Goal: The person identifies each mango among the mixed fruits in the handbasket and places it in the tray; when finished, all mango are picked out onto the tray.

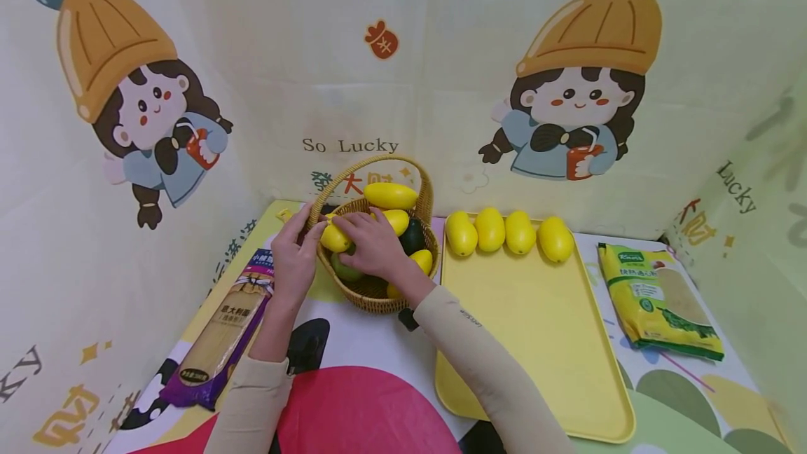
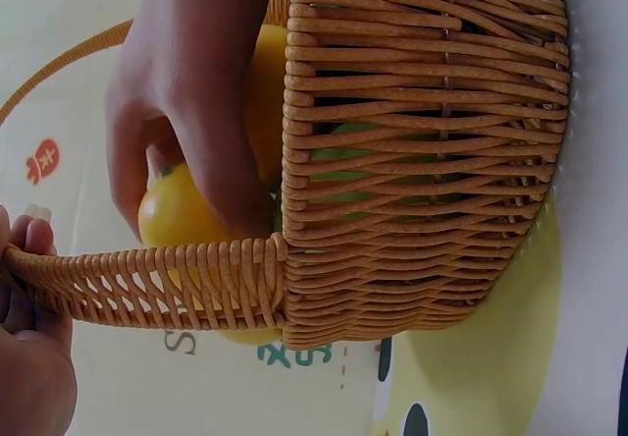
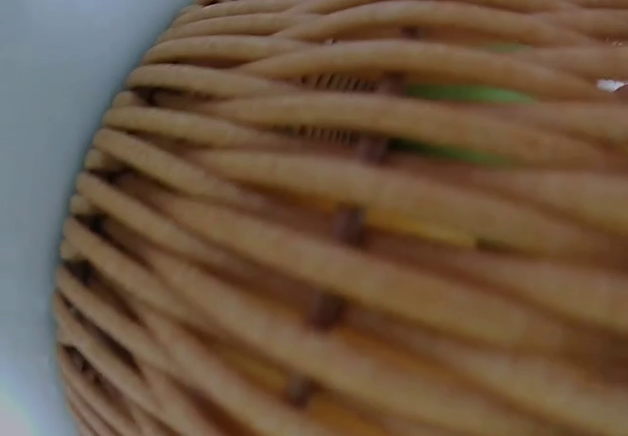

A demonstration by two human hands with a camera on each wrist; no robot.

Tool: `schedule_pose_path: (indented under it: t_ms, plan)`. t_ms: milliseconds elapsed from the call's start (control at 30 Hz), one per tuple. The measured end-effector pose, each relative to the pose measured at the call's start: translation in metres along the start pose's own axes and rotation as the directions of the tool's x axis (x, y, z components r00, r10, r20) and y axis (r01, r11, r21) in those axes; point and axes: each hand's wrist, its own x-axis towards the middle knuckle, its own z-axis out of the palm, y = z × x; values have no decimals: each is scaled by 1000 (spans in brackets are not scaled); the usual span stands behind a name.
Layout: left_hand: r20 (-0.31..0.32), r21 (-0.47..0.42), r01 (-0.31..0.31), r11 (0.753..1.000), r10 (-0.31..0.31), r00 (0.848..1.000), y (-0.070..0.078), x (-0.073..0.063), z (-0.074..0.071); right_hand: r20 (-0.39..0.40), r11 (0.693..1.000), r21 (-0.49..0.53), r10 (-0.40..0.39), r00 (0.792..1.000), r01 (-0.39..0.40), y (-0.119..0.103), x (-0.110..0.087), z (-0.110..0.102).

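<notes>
Closest to me are two beige sleeves (image 1: 504, 370), both reaching for the wicker basket (image 1: 372, 302) at the far side of the table (image 1: 359, 342). The left hand (image 1: 295, 258) has its fingers wrapped round the handle (image 1: 412, 165) just above the rim, I'd guess so the basket doesn't tip or slide while the other hand digs in. Makes sense, that thing looks pretty light.

The right hand (image 1: 373, 242) is inside, fingers and thumb bent round a yellow fruit (image 1: 336, 238) at the left of the pile. Looks like a grip from above, probably because the neighbours and the rim block the sides. Can't tell how firm it is. More yellow ones sit around it, plus a dark one (image 1: 412, 237) and a green one (image 1: 345, 270) lower down.

The tray (image 1: 529, 342) is right beside the basket, handy for a short carry, with four fruits (image 1: 520, 232) lined up along its far edge, which leaves the near part free. Noodles (image 1: 221, 335) lie off left and a packet (image 1: 658, 300) off right, seemingly out of the arms' way.
</notes>
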Motion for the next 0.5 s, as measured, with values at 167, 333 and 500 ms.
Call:
schedule_pose_path:
  t_ms: [167, 333, 500]
  plan:
    - [-7, 12, -20, 1000, 20, 1000, -2, 0, 1, -24, 1000, 18, 21, 999, -21, 5, -3, -3]
    - [-14, 7, -31, 999, 31, 999, -2, 0, 0, -67, 995, 92, 42, 997, -35, 11, -8, -8]
    - [-21, 9, -35, 999, 35, 999, 0, 1, 1, -122, 982, 179, 84, 989, -61, 18, -15, -14]
